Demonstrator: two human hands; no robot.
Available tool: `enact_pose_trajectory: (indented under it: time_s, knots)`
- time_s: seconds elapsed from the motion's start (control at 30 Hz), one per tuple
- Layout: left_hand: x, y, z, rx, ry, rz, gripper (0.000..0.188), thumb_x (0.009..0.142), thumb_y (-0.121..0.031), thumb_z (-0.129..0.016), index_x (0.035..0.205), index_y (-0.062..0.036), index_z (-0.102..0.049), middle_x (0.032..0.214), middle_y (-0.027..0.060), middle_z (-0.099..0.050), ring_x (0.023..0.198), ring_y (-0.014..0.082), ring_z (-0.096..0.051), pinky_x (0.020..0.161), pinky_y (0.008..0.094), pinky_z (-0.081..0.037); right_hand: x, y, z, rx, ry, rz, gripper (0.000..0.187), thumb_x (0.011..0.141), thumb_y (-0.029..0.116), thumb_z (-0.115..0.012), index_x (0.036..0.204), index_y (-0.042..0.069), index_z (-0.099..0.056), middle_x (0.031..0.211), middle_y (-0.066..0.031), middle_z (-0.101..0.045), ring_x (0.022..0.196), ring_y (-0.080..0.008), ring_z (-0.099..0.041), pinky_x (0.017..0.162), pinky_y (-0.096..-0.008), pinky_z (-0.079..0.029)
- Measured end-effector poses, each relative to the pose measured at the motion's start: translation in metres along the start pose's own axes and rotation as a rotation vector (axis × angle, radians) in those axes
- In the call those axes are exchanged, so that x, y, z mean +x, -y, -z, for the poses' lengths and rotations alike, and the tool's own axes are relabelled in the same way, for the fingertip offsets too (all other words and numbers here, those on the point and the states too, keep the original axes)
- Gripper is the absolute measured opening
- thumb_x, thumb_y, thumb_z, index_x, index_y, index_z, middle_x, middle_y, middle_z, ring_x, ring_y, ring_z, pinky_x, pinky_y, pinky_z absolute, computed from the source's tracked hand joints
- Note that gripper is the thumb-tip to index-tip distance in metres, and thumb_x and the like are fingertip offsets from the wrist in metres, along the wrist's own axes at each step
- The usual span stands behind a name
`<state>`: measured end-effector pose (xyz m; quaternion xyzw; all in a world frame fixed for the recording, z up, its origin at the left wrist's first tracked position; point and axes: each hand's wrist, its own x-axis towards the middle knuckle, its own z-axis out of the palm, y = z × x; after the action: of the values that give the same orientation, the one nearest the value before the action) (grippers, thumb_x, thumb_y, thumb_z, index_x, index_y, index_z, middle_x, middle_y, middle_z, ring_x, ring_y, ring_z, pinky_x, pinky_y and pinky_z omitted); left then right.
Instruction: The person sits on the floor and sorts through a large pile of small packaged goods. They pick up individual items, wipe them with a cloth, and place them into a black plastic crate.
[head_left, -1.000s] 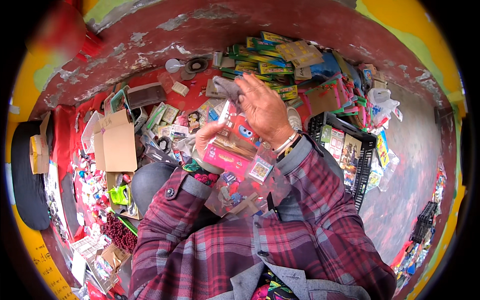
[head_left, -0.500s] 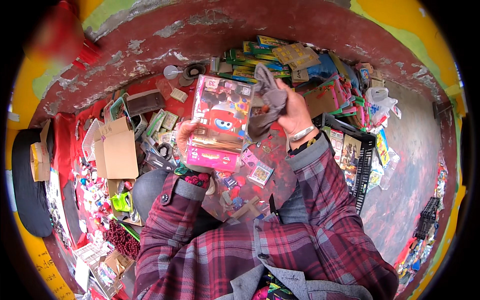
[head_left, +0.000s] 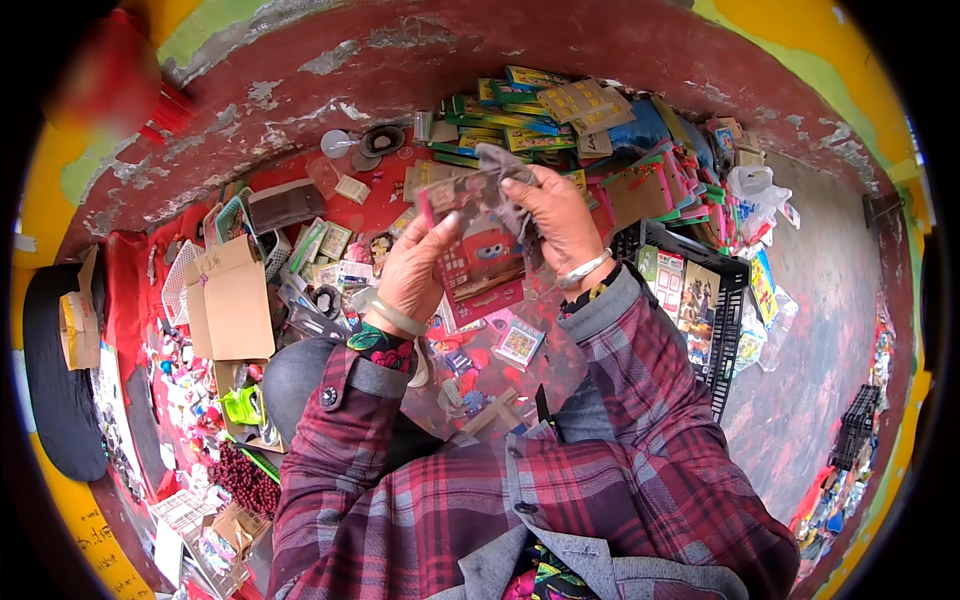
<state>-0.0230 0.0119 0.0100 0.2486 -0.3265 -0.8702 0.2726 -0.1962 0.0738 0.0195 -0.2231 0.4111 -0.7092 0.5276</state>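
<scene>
My left hand grips the left edge of a flat, pink-edged booklet with a red cartoon car on its cover, thumb on top. The booklet is tilted and slightly blurred. My right hand pinches a crumpled grey-brown cloth, which lies against the booklet's upper right corner. The fingers behind the booklet are hidden. Below it, a small square picture pack rests on the red-stained floor.
At my right stands a black plastic crate with printed picture packs inside. An opened cardboard box is on the left, among small trinkets. Several colourful flat boxes are heaped by the peeling wall. A white plastic bag lies farther right.
The booklet has turned and tipped away, and my left hand has shifted up its left edge. My right hand has moved left and brought the cloth against the booklet's upper corner.
</scene>
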Motion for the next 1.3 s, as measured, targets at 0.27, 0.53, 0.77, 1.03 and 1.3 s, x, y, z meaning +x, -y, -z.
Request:
enact_pose_trajectory:
  time_s: [0.27, 0.53, 0.77, 1.03, 1.3]
  knots:
    - [0.000, 0.006, -0.002, -0.050, -0.202, -0.056, 0.019, 0.091, -0.022, -0.057, 0.102, -0.0066, -0.060, 0.090, 0.0016, -0.062, 0.081, 0.0142, -0.061, 0.073, 0.0309, -0.053, 0.001, -0.009, 0.000, -0.240, 0.064, -0.062, 0.022, 0.088, 0.013, -0.060, 0.103, -0.002, -0.059, 0.084, 0.0009, -0.060, 0.071, -0.0049, -0.055, 0.065, -0.0202, -0.045]
    - [0.004, -0.003, 0.008, -0.172, -0.136, -0.111, 0.022, 0.092, -0.020, -0.054, 0.108, -0.0067, -0.059, 0.104, 0.0063, -0.061, 0.097, 0.0219, -0.060, 0.086, 0.0415, -0.049, 0.001, -0.004, 0.006, -0.015, -0.053, -0.043, 0.029, 0.091, 0.020, -0.056, 0.110, -0.002, -0.057, 0.094, -0.0058, -0.063, 0.080, -0.0118, -0.060, 0.072, -0.0250, -0.048]
    - [0.000, -0.011, 0.009, -0.125, -0.137, -0.097, 0.022, 0.092, -0.021, -0.055, 0.108, -0.0054, -0.058, 0.101, 0.0053, -0.062, 0.093, 0.0200, -0.061, 0.083, 0.0385, -0.051, -0.001, 0.006, 0.009, 0.082, 0.007, -0.222, 0.038, 0.094, 0.030, -0.050, 0.116, -0.001, -0.055, 0.097, -0.0047, -0.062, 0.083, -0.0114, -0.059, 0.076, -0.0262, -0.049]
    - [0.003, -0.004, 0.004, -0.054, -0.223, -0.206, 0.026, 0.092, -0.025, -0.055, 0.109, -0.0054, -0.057, 0.099, 0.0055, -0.063, 0.090, 0.0190, -0.062, 0.077, 0.0348, -0.053, 0.001, -0.019, 0.000, -0.342, 0.176, -0.140, 0.028, 0.093, 0.027, -0.052, 0.097, 0.000, -0.061, 0.075, 0.0041, -0.057, 0.066, -0.0046, -0.051, 0.062, -0.0212, -0.043]
    - [0.009, -0.029, 0.031, -0.358, -0.285, -0.309, 0.034, 0.093, -0.026, -0.051, 0.117, -0.0022, -0.052, 0.115, 0.0151, -0.059, 0.105, 0.0311, -0.058, 0.093, 0.0503, -0.044, -0.003, -0.022, -0.002, -0.404, 0.262, -0.276, 0.026, 0.091, 0.025, -0.056, 0.086, 0.000, -0.062, 0.073, 0.0029, -0.059, 0.062, -0.0035, -0.052, 0.057, -0.0208, -0.042]
